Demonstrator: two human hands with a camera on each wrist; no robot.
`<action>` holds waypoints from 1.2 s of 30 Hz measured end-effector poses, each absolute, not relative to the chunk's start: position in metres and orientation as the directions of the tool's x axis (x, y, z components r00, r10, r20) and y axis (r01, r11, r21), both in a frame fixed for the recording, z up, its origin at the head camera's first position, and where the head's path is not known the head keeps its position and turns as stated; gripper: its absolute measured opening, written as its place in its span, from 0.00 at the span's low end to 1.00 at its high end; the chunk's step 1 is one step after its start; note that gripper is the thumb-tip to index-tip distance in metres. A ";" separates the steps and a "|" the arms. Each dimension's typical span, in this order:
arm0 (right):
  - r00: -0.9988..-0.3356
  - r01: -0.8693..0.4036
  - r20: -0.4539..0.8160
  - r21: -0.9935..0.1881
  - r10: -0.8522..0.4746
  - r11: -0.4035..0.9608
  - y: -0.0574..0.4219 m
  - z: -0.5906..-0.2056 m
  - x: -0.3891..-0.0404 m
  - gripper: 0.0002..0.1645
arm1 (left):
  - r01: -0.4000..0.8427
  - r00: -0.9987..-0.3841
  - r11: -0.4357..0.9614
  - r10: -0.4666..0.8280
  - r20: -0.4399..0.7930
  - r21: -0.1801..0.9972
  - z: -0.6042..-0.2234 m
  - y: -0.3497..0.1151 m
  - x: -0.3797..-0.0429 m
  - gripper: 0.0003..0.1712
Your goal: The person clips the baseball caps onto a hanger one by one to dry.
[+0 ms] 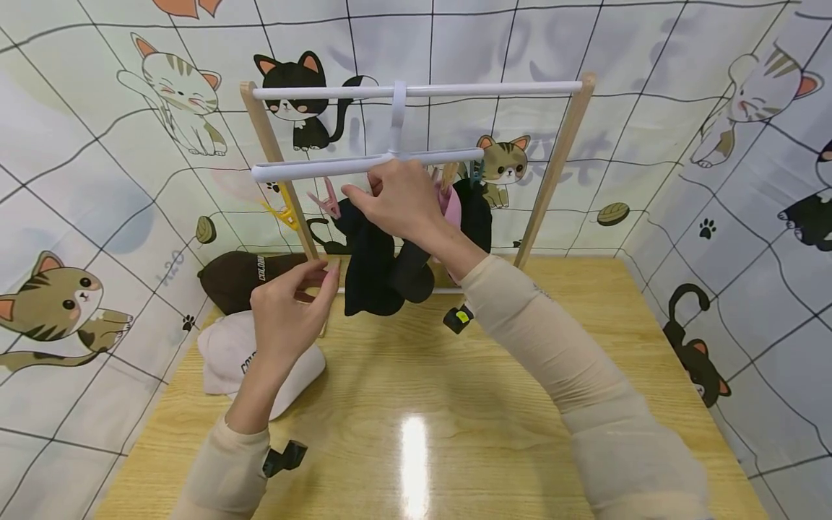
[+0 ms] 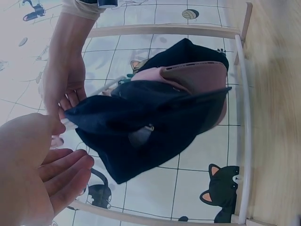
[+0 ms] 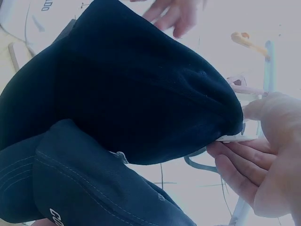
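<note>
My right hand (image 1: 406, 198) is just under the white hanger (image 1: 312, 170), at the top edge of a hanging black cap (image 1: 370, 260). In the right wrist view its thumb and fingers pinch a pale clothes clip (image 3: 237, 138) at that edge. My left hand (image 1: 289, 310) is to the left of the black cap, fingers loosely bent and holding nothing. A dark grey cap (image 3: 89, 174) hangs against the black one. Farther along hang a pink cap (image 2: 197, 77) and another black cap (image 2: 183, 56), partly hidden behind my right hand in the head view.
The hanger hooks over the white rail (image 1: 487, 89) of a wooden-sided rack (image 1: 555, 166). A pink clip (image 1: 329, 198) and a yellow clip (image 1: 282, 211) hang at the hanger's left. On the wooden table (image 1: 520, 404) lie a brown cap (image 1: 227, 282) and a pale cap (image 1: 221, 347).
</note>
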State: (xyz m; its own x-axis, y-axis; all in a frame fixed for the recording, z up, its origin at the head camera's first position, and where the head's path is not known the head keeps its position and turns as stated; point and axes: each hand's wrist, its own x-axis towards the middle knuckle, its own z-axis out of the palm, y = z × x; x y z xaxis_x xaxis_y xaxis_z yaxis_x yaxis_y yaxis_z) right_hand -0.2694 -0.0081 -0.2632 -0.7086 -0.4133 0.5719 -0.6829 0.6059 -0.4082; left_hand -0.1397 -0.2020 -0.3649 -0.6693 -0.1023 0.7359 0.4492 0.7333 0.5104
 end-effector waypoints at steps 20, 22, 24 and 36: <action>-0.765 -0.614 0.557 -0.477 -0.324 0.628 0.033 -0.266 -0.283 0.34 | 0.437 -0.774 0.771 0.060 0.630 0.464 -0.386 -0.244 -0.113 0.16; -0.762 -0.615 0.564 -0.477 -0.318 0.628 0.037 -0.266 -0.282 0.33 | 0.425 -0.786 0.780 0.066 0.615 0.459 -0.387 -0.251 -0.109 0.17; -0.761 -0.616 0.567 -0.482 -0.314 0.623 0.039 -0.266 -0.282 0.33 | 0.411 -0.796 0.793 0.072 0.601 0.450 -0.389 -0.258 -0.105 0.19; -0.772 -0.607 0.564 -0.514 -0.295 0.606 0.046 -0.265 -0.278 0.30 | 0.255 -0.824 0.842 -0.069 0.563 0.476 -0.406 -0.312 -0.090 0.21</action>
